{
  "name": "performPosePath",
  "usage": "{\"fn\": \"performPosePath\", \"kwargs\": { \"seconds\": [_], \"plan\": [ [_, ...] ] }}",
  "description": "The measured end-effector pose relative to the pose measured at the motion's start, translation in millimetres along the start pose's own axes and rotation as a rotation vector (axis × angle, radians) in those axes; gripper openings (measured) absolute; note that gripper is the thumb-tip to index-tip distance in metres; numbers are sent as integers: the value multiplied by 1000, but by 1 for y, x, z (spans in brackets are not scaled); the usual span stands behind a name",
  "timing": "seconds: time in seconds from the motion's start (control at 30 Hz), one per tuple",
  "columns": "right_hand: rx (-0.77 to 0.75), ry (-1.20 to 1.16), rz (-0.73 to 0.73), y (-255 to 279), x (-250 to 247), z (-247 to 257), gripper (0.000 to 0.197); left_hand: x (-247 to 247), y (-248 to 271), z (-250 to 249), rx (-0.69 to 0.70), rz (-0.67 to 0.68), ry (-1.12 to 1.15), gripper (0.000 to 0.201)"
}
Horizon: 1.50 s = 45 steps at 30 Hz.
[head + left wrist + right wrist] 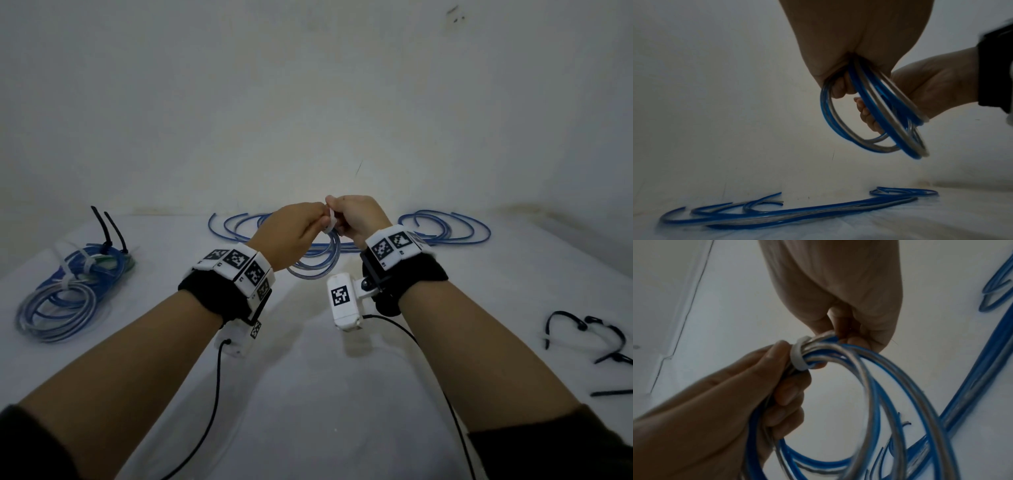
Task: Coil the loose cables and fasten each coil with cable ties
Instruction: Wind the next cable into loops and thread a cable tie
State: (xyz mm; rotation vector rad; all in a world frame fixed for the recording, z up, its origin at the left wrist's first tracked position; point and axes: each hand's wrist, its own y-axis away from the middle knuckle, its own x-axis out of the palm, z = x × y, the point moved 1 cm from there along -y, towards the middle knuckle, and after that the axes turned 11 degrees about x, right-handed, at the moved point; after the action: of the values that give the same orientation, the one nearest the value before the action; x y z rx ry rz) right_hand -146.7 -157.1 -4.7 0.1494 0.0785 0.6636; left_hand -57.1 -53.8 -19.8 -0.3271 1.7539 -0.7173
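Item: my left hand clamps the blue-and-clear cable coil so loops stay bunched while my right hand pinches the white plastic cable tie around it.

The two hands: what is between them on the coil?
Between the left hand and right hand, a white cable tie wraps the coil; the right wrist view shows it.

A bare makeshift workspace: white-covered table against a stained plaster wall, room type unclear
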Motion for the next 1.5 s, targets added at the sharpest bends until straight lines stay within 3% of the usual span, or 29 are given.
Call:
{"fn": "performPosePath", "kwargs": {
  "seconds": [0.13, 0.43, 0.53, 0.67, 0.77, 0.9, 1.03, 1.13, 1.2, 1.27, 1.33, 1.4, 1.5],
  "plan": [
    [-36, 196, -66, -7, 4, 8, 31, -4, 2, 0, -10, -15, -46, 37],
    [-55, 250, -108, -4, 18, 25, 34, -14, 8, 1, -61, -62, -83, 39],
    [-165, 141, -94, 2, 25, 20, 29, -20, 12, 5, -135, -94, -60, 33],
    [-307, 177, -173, 18, 43, 16, 18, -33, 24, 16, -311, -218, -103, 27],
    [-325, 161, -54, 34, 61, 11, 7, -45, 35, 26, -489, -305, -116, 25],
    [-217, 199, 165, 47, 94, 6, 20, -59, 44, 25, -638, -383, 48, 31],
    [-204, 185, 218, 50, 119, 7, 26, -76, 59, 23, -711, -467, 340, 31],
    [-173, 177, 265, 48, 131, 6, 10, -90, 70, 28, -704, -467, 433, 26],
    [-147, 139, 286, 44, 141, 5, 11, -101, 77, 37, -667, -449, 329, 28],
    [-140, 119, 285, 37, 149, 5, 27, -111, 88, 57, -645, -384, -2, 32],
    [-126, 94, 328, 32, 157, 7, 30, -120, 102, 75, -714, -316, -206, 37],
    [-105, 61, 398, 27, 165, 7, 30, -126, 112, 89, -779, -281, -84, 42],
    [-70, -11, 441, 14, 183, 3, 30, -128, 118, 96, -828, -402, 229, 32]
  ]
}}
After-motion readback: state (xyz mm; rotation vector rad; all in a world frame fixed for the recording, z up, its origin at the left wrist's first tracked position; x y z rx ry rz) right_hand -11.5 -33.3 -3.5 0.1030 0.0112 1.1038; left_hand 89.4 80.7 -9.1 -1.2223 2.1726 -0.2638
